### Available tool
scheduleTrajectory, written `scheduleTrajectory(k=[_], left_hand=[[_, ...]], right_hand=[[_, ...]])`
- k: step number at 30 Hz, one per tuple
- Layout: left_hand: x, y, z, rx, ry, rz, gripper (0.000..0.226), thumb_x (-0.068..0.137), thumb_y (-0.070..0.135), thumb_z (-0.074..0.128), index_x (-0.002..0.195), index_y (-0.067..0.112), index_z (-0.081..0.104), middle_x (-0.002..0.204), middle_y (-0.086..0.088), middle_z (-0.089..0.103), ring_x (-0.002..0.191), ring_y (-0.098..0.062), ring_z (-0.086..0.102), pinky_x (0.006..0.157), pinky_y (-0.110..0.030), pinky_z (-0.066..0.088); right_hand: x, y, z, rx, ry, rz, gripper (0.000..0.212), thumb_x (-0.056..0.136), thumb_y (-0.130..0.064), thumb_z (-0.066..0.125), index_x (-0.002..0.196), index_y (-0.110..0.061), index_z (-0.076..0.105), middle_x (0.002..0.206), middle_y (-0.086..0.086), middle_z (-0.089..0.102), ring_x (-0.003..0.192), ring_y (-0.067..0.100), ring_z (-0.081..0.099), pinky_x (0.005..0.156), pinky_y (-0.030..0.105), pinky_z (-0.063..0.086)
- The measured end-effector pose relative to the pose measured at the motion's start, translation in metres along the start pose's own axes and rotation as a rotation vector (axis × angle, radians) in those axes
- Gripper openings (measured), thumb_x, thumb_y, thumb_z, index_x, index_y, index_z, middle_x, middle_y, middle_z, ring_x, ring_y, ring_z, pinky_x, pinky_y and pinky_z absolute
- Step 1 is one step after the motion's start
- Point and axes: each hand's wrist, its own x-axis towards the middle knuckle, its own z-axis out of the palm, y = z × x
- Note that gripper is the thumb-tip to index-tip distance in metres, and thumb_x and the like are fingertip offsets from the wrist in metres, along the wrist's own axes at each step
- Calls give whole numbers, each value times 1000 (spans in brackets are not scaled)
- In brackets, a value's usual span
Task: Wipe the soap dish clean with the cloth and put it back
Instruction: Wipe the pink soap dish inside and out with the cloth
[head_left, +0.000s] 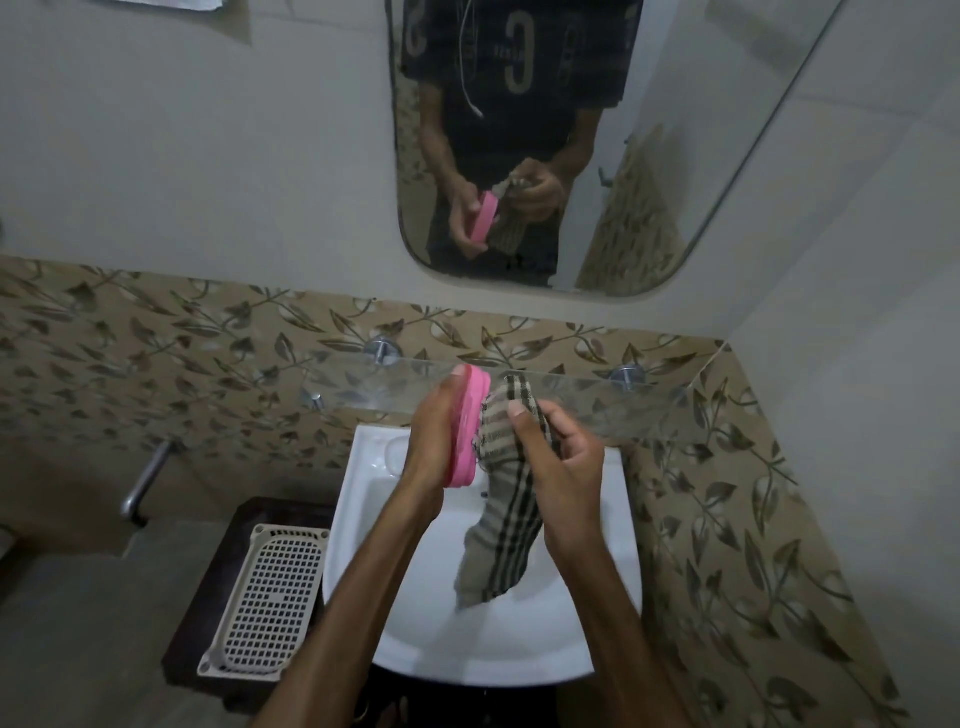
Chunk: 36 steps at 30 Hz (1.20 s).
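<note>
Head view: your left hand (434, 431) grips the pink soap dish (467, 426) on edge above the white sink (519, 644). Your right hand (561, 467) clutches the striped cloth (506, 525), pressing it against the dish.

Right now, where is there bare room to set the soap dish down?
Glass shelf right of the cloth looks bare; so does its left end. White basket looks empty. Both hands crowd the space above the sink.

large mirrored "G" on reflected shirt (519, 57)
</note>
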Motion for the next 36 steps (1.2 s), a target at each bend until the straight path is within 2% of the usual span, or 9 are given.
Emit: scheduleTrajectory(k=[3, 7, 12, 17, 20, 24, 30, 33, 36], left_hand=[[9, -4, -3, -21, 33, -59, 67, 90, 73, 50, 104, 11, 73, 97, -14, 77, 90, -32, 74, 83, -45, 60], [10, -2, -5, -157, 43, -152, 47, 87, 62, 67, 77, 18, 56, 69, -7, 55, 56, -17, 59, 56, -29, 54], [7, -9, 4, -213, 40, -196, 52, 111, 26, 33, 69, 12, 61, 37, 5, 58, 30, -3, 56, 32, -16, 43], [10, -12, 9, -179, 98, -188, 35, 111, 28, 37, 92, 16, 65, 72, 0, 75, 58, -6, 71, 52, -20, 56], [8, -13, 2, -189, 139, -266, 37, 109, 33, 43, 80, 13, 54, 54, -2, 61, 37, -7, 60, 37, -16, 47], [3, -14, 6, -172, 135, -300, 33, 110, 26, 41, 84, 16, 58, 69, -1, 65, 42, -3, 63, 41, -15, 49], [-3, -4, 7, -198, 118, -279, 42, 109, 37, 38, 85, 9, 58, 57, -5, 61, 34, -7, 58, 35, -16, 44], [-9, 0, 12, -254, 64, -293, 59, 108, 42, 38, 64, 8, 60, 35, 0, 46, 26, -7, 45, 33, -11, 36], [-12, -8, 10, -292, 53, -354, 73, 104, 47, 44, 39, 17, 51, 38, 1, 41, 30, -8, 45, 37, -14, 40]], right_hand=[[-4, -5, 4, -10, -104, -53, 11, 97, -14, 69, 102, -18, 79, 95, 8, 80, 88, 28, 77, 80, 46, 65], [-7, -4, 13, -113, -154, -76, 11, 94, -9, 74, 102, -17, 74, 97, -1, 80, 90, 15, 78, 77, 36, 66], [12, 6, 27, -302, 60, -167, 22, 93, -23, 77, 112, -20, 67, 103, -10, 74, 94, 0, 73, 73, 19, 62], [32, 9, 30, -423, 114, -430, 9, 92, -16, 78, 100, -16, 73, 92, -12, 72, 86, 2, 70, 72, 17, 58], [2, 35, 27, -480, 34, -402, 6, 91, -14, 80, 94, -16, 75, 87, -10, 73, 79, 4, 70, 67, 15, 56], [15, 38, 29, -469, 101, -377, 4, 90, -18, 78, 92, -17, 75, 85, -11, 73, 79, 4, 69, 69, 27, 61], [-8, 47, 27, -458, 24, -416, 3, 92, -23, 74, 90, -20, 72, 87, -8, 71, 82, 9, 68, 71, 34, 59], [-23, 61, 17, -466, 4, -481, 3, 93, -15, 75, 95, -15, 73, 91, -6, 70, 87, 5, 66, 77, 21, 54], [-16, 66, 13, -481, -28, -521, 8, 94, -12, 73, 102, -13, 72, 99, -2, 72, 94, 9, 69, 83, 27, 57]])
